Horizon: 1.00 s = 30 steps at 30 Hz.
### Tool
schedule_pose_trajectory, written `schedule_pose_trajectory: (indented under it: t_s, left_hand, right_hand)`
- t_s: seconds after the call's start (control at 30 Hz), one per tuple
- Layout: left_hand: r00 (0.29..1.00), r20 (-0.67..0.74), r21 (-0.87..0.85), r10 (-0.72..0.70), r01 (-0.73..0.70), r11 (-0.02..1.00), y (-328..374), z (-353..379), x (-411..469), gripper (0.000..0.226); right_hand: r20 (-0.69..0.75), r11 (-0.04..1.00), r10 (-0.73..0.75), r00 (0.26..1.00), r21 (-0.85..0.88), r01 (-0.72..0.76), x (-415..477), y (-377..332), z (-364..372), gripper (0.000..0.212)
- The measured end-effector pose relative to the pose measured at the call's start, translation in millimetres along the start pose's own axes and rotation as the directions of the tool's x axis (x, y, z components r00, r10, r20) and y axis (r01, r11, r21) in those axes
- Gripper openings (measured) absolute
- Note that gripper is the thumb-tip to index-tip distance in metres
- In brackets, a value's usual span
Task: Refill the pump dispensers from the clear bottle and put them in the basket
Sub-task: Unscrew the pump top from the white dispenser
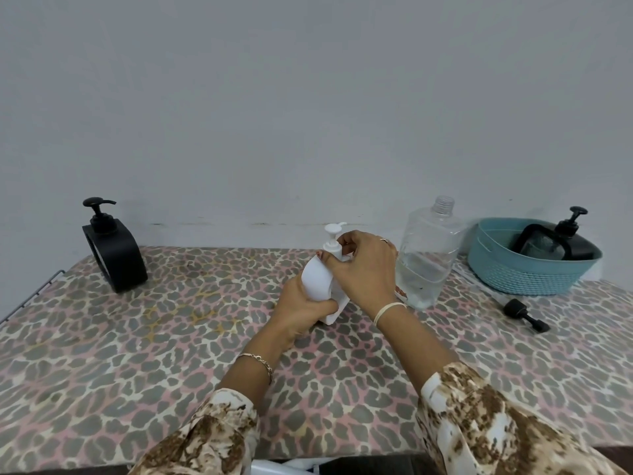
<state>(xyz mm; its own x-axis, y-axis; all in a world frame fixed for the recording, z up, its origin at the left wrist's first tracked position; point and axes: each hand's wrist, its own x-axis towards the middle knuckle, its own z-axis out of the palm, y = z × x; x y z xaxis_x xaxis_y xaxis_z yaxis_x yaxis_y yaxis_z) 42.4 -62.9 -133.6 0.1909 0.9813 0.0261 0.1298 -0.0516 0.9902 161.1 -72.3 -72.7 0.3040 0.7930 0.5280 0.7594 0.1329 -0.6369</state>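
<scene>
A white pump dispenser [318, 279] stands tilted at the table's middle. My left hand [301, 306] grips its body from below. My right hand [363, 265] curls round its white pump collar near the top. Just right of my hands stands the clear bottle [428, 255], uncapped and partly filled with clear liquid. The teal basket [527, 275] sits at the far right with a black pump dispenser [561, 241] inside it. Another black pump dispenser [114, 248] stands at the far left.
A loose black pump head [525, 315] lies on the table in front of the basket. The table [171, 337] has a leopard-print cover and ends at a grey wall. A wire rack edge [30, 296] shows at the left.
</scene>
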Motion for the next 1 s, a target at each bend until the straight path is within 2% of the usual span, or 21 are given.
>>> schedule_pose_trajectory:
  t_s: [0.2,0.33,0.43,0.7,0.8,0.87,0.93,1.0]
  left_hand:
    - [0.987,-0.159,0.015,0.016,-0.014,1.000,1,20,-9,0.037]
    - [0.967,-0.253,-0.017,-0.016,0.012,1.000,0,34,-13,0.034]
    - [0.961,-0.274,-0.022,-0.034,0.029,0.999,-1,37,-14,0.034]
    - [0.980,-0.184,-0.091,-0.074,0.058,0.994,-1,23,-9,0.038]
    - [0.994,-0.064,-0.109,-0.092,0.084,0.990,-2,7,-5,0.042]
    - [0.996,0.021,-0.108,-0.086,0.088,0.990,-1,-4,-1,0.042]
    - [0.996,0.066,-0.092,-0.067,0.073,0.993,0,-9,1,0.042]
    - [0.997,0.068,-0.058,-0.037,0.041,0.997,0,-8,1,0.041]
  right_hand:
    - [-0.021,0.978,-0.046,0.999,-0.207,0.041,-1,1,-3,0.030]
    - [0.091,0.988,-0.018,0.996,-0.154,0.032,3,-4,-1,0.027]
    - [0.141,0.993,-0.008,0.990,-0.111,0.024,6,-4,-2,0.023]
    - [0.174,0.994,-0.069,0.982,-0.074,0.083,12,-1,-1,0.020]
    - [0.241,0.994,-0.094,0.966,-0.036,0.106,16,2,-5,0.014]
    - [0.384,0.991,-0.132,0.914,0.063,0.116,23,6,-13,0.021]
    - [0.524,0.976,-0.167,0.835,0.208,0.065,30,11,-23,0.027]
    - [0.576,0.961,-0.174,0.798,0.278,0.009,34,18,-29,0.031]
